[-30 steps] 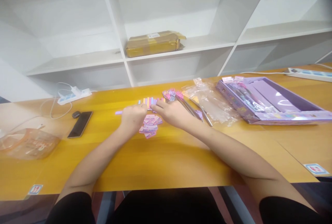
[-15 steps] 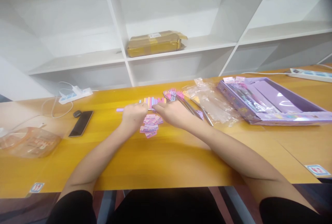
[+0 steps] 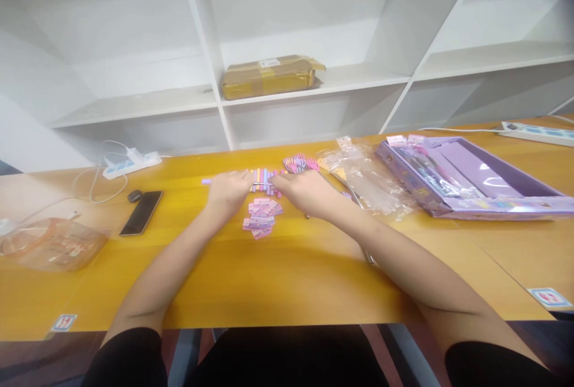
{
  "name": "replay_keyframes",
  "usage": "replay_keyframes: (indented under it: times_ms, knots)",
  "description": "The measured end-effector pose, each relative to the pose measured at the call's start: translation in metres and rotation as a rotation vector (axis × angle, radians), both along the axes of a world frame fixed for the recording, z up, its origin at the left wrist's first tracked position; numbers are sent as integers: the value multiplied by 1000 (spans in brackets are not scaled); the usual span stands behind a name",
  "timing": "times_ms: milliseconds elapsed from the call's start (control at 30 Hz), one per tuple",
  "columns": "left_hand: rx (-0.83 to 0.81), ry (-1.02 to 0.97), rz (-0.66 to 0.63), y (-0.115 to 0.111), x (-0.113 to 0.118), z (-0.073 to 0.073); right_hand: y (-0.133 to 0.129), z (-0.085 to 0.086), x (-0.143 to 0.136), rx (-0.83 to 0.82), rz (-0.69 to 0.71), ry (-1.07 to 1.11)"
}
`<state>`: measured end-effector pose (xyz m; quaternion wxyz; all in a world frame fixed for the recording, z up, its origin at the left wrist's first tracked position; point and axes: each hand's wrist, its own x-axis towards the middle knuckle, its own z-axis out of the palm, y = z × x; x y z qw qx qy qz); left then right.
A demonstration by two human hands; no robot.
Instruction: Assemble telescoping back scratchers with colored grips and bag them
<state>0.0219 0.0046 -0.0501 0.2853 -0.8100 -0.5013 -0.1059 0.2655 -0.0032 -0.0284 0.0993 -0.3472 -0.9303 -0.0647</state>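
My left hand (image 3: 230,191) and my right hand (image 3: 305,192) are closed close together over the desk, fingertips nearly facing. Between them runs a slim stick (image 3: 261,183), silvery in the gap, with a light purple end showing left of my left hand. My fingers hide most of it. Behind and below the gap lies a row of pastel sticks (image 3: 264,174). Small pink printed cards (image 3: 260,219) lie in a loose pile nearer me. Beyond my right hand are striped hand-shaped pieces (image 3: 296,163) and silvery rods, partly under my right forearm.
Clear plastic wrapping (image 3: 368,177) lies right of my hands, beside a purple open box (image 3: 484,213) with packaged items. On the left are a phone (image 3: 141,213), a clear bag (image 3: 58,243) and a power strip (image 3: 132,164). A taped carton (image 3: 271,77) sits on the shelf.
My hands have moved slightly up and apart, widening the gap between them. A silvery rod by my right forearm has shifted toward the desk's near edge.
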Motion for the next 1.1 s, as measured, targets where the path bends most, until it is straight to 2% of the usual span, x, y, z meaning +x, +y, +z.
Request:
replay_keyframes:
  times_ms: [267,400,533,733,933,1100]
  knots:
    - [71,23,18,3,-6,-1,17,-16,4,146,20,41]
    - [82,-28,-7,5,-12,1,23,-20,7,206,29,50]
    - [105,-77,-9,9,-20,3,25,-15,13,253,15,51]
    - [111,-140,94,16,-34,10,24,-2,26,269,-52,50]
    - [163,-162,135,17,-49,25,38,4,48,323,-67,91]
    - [194,-208,224,23,-80,40,59,8,81,392,-159,199]
